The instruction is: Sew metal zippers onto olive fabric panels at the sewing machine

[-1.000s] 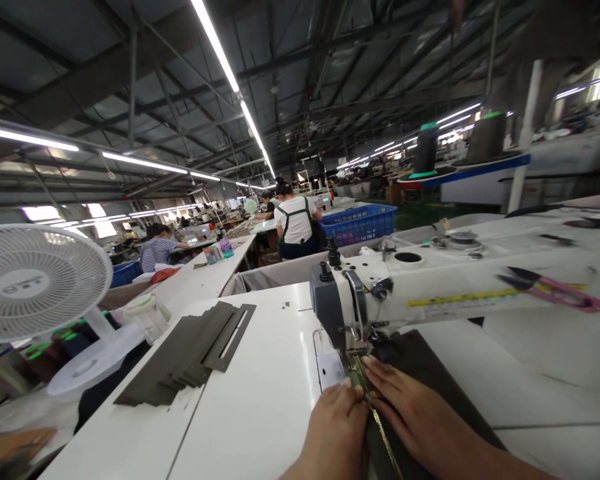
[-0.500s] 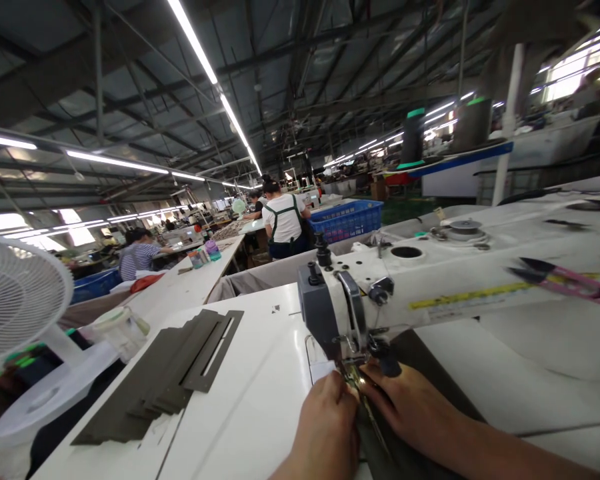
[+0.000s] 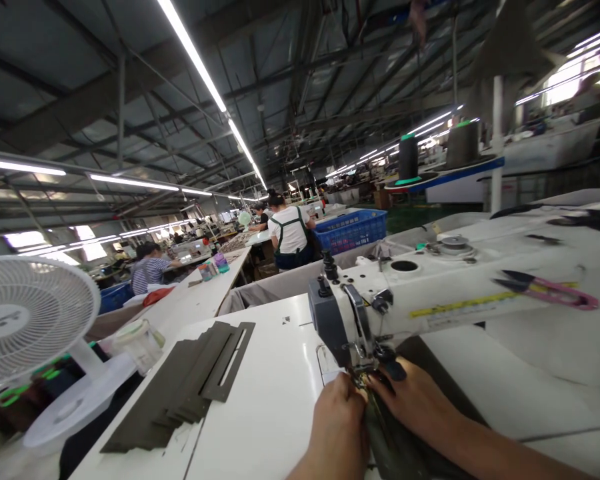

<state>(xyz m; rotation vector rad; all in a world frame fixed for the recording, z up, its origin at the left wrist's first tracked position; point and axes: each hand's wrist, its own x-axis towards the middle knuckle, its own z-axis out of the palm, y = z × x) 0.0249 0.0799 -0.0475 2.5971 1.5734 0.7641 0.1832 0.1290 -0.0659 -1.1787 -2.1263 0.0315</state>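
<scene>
A white sewing machine [image 3: 353, 313] stands over the table, its needle area just beyond both hands. Under it lies dark grey-green fabric [image 3: 430, 360] with a narrow shiny strip, perhaps a zipper, running towards the camera. My left hand [image 3: 337, 417] is closed at the left edge of this work, its fingertips pinching the strip close to the presser foot. My right hand [image 3: 413, 393] presses on the fabric from the right, thumb and fingers bent close to the foot; the machine partly hides the fingertips, and what they grip cannot be made out.
Stacked dark fabric pieces [image 3: 180, 380] lie on the white table [image 3: 260, 393] at left. A white fan [image 3: 35, 320] stands further left. Pink-handled snips [image 3: 555, 291] rest on the machine arm. Beyond are a blue crate [image 3: 353, 230], thread cones [image 3: 409, 160] and seated people.
The camera view has shifted slightly, so the table, machine and fan sit a little lower, with the fan and stack further right. Both hands keep their places by the needle.
</scene>
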